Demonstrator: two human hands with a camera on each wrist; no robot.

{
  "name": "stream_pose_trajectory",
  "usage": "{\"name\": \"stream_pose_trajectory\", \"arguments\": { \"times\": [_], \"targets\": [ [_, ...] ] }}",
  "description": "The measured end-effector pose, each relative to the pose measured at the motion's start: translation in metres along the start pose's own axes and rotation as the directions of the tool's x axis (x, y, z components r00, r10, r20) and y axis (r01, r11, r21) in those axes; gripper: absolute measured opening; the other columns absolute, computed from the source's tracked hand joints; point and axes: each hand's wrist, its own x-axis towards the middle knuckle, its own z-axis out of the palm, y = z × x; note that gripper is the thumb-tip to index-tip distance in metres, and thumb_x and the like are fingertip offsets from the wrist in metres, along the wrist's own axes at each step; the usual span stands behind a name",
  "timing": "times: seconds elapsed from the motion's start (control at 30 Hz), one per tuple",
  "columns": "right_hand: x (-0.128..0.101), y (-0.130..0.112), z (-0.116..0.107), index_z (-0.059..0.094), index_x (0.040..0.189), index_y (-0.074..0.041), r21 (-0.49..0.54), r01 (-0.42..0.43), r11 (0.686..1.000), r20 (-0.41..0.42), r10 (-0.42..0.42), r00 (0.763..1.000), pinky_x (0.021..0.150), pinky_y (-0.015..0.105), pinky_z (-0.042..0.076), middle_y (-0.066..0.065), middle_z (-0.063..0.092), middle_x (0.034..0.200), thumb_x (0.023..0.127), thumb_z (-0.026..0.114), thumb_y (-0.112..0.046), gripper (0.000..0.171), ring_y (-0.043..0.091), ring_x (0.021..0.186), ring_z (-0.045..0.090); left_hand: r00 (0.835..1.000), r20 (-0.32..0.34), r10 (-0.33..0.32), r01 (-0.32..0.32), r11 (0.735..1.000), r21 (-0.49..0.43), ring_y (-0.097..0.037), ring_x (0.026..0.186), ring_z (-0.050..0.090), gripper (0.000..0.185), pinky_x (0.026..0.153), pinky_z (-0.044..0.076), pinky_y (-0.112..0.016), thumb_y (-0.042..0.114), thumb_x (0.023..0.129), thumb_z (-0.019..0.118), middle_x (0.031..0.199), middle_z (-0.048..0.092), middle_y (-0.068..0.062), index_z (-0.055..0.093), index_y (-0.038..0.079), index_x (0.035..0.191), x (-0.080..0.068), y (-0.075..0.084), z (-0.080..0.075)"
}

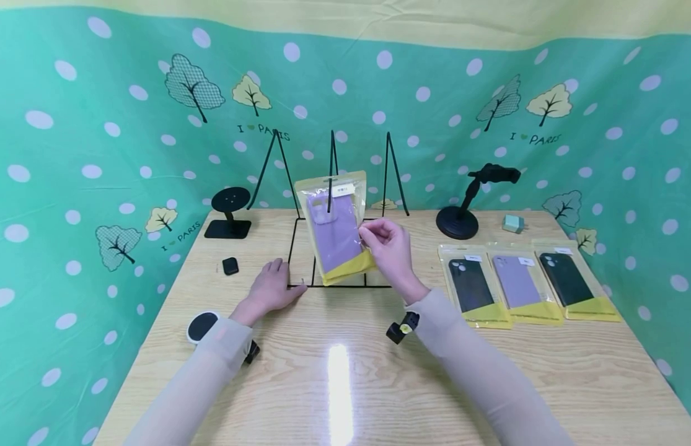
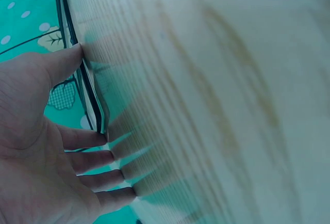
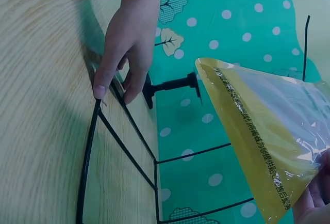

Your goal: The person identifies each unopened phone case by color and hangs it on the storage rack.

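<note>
work looks abt halfway, judging by how things lie: one bagged purple phone case (image 1: 335,230) is up at the black wire rack (image 1: 300,248), slot of the bag at the rack's middle prong, but whether it's fully hooked on i can't tell; three more bagged cases (image 1: 515,284) lie flat in a row on the table (image 1: 345,384), well right of the rack, untouched.

right hand (image 1: 391,248) is just right of the rack's front rail, fingers curled, pinching the bag's right edge near its yellow bottom; right wrist cam shows the yellow corner (image 3: 268,152) close by w/ fingertips at the frame edge.

left hand (image 1: 271,286) lies flat on the table at the rack's front-left corner, fingers straight, holding nothing; fingertips touch the base wire (image 3: 88,146), seemingly steadying it.

so the bag hangs over the rack's base, between the two hands, closer to the right one.
</note>
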Motion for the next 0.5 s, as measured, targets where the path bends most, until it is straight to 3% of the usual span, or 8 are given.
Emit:
{"name": "stream_pose_trajectory", "arguments": {
  "times": [0.3, 0.5],
  "targets": [
    [0.016, 0.003, 0.006, 0.064, 0.096, 0.014, -0.005, -0.051, 0.999, -0.060, 0.051, 0.997, 0.077, 0.038, 0.055, 0.026, 0.067, 0.092, 0.087, 0.065, 0.005, 0.012, 0.038, 0.086, 0.066, 1.000, -0.002, -0.004, 0.004, 1.000, 0.008, -0.051, 0.127, 0.032, 0.081, 0.103, 0.031, -0.056, 0.048, 0.090, 0.061, 0.139, 0.033, -0.036, 0.039, -0.018, 0.133, 0.000, 0.002, -0.001],
    [0.036, 0.037, 0.010, 0.066, 0.094, 0.007, 0.015, -0.024, 1.000, -0.125, 0.026, 0.992, 0.076, 0.034, 0.055, 0.019, 0.068, 0.091, 0.087, 0.068, -0.001, 0.011, 0.029, 0.084, 0.066, 1.000, 0.003, -0.006, 0.006, 1.000, 0.004, -0.050, 0.126, 0.033, 0.080, 0.103, 0.031, -0.056, 0.047, 0.090, 0.061, 0.139, 0.034, -0.035, 0.041, -0.018, 0.132, 0.000, 0.003, -0.002]
  ]
}}
